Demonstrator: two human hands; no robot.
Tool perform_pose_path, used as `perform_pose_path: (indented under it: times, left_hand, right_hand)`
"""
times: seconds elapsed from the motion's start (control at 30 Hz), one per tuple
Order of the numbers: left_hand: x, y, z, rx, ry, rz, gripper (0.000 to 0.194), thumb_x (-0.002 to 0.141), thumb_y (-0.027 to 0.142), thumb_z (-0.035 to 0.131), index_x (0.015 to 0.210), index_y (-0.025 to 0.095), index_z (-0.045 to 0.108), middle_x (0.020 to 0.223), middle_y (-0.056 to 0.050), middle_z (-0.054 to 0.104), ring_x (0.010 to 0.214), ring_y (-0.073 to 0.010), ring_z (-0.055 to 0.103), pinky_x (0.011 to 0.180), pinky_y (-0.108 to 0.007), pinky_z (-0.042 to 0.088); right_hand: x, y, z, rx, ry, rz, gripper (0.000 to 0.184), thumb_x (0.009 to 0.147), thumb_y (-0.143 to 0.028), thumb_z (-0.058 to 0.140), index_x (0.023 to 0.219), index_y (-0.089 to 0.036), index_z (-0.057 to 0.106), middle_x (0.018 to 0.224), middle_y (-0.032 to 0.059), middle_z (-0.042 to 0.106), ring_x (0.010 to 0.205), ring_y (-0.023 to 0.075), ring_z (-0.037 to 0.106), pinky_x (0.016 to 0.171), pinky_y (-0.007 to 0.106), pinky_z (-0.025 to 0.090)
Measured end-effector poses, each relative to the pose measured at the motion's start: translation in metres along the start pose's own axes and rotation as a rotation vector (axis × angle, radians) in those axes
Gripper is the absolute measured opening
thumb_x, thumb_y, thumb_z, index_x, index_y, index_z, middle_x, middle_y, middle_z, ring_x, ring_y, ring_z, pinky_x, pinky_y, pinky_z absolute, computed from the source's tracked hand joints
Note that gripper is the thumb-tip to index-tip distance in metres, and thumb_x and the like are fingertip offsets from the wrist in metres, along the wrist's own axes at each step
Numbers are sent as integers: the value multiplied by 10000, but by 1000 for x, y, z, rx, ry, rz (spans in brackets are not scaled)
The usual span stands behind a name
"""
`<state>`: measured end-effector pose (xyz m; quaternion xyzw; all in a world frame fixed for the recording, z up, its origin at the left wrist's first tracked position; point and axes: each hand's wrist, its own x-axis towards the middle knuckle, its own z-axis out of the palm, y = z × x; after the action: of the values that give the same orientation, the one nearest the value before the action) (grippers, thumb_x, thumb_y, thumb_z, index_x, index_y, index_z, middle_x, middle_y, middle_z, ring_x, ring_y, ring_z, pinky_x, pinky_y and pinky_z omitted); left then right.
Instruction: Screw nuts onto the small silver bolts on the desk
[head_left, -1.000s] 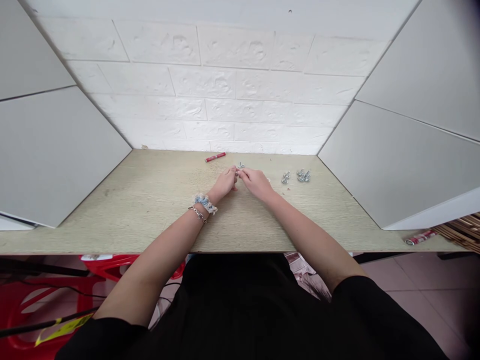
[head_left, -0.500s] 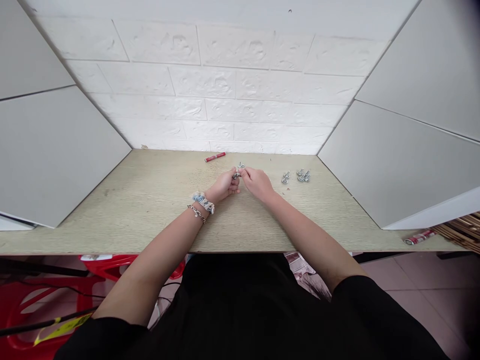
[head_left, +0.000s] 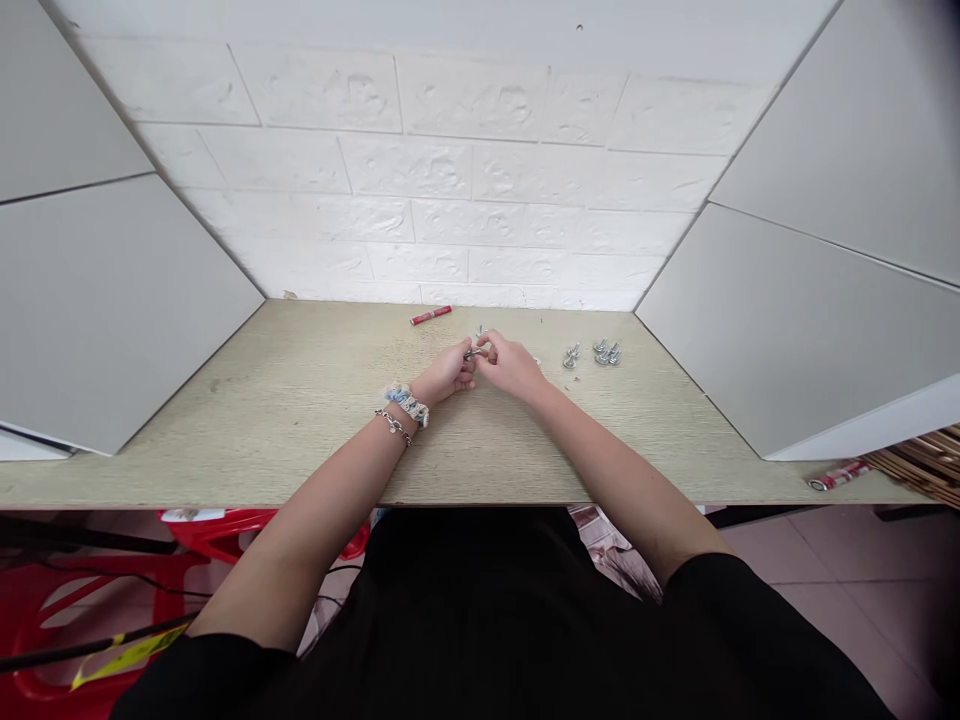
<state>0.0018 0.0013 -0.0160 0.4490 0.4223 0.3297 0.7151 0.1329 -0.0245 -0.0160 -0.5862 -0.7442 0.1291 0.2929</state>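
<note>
My left hand (head_left: 447, 372) is closed around a small silvery metal bolt (head_left: 471, 352), its far end showing past the fingertips. From the right, my right hand (head_left: 513, 366) meets it, thumb and bent forefinger at the bolt's end. Fingers partly cover the piece, so its full shape is hidden. Just behind my hands, another bolt (head_left: 480, 331) stands on the wooden tabletop (head_left: 315, 400). To the right lie a small cluster of bolts (head_left: 571, 356) with wide, round bases and a larger group of several bolts (head_left: 607, 352).
A red marker-like tube (head_left: 431, 316) lies near the white brick-pattern wall (head_left: 442, 200). Grey panels flank the table at left (head_left: 127, 320) and right (head_left: 795, 320). Another red tube (head_left: 838, 475) rests by brown slats (head_left: 922, 460). Below the left edge is a red plastic stool (head_left: 172, 590).
My right forefinger has lifted and bent, and my right hand has shifted slightly around the bolt. My left hand keeps its hold almost unmoved.
</note>
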Motion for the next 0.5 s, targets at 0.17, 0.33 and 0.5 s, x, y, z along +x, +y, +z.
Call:
perform_pose_path:
  times: [0.17,0.33,0.5]
  left_hand:
    - [4,-3,-3,44,-1,10,335,906,380,321,666,173,430,468,79,231,341,-49,200,393,-180,381]
    - [7,-5,-6,71,-34,38,297,881,403,385,689,182,432,482,78,244,349,-52,218,395,-183,390]
    - [5,-4,-4,86,-16,23,346,905,397,322,704,166,484,466,81,209,338,-52,200,382,-177,370]
  right_hand:
    - [0,2,-1,-21,-55,-9,338,867,-414,337,787,-197,584,656,21,583,603,146,490,535,246,270]
    - [0,1,-4,-41,-28,55,481,869,-507,290,628,-181,549,608,40,565,576,148,474,525,258,260]
    - [1,0,-1,3,-9,3,216,779,-343,470,934,-222,559,677,-12,593,611,135,490,534,234,272]
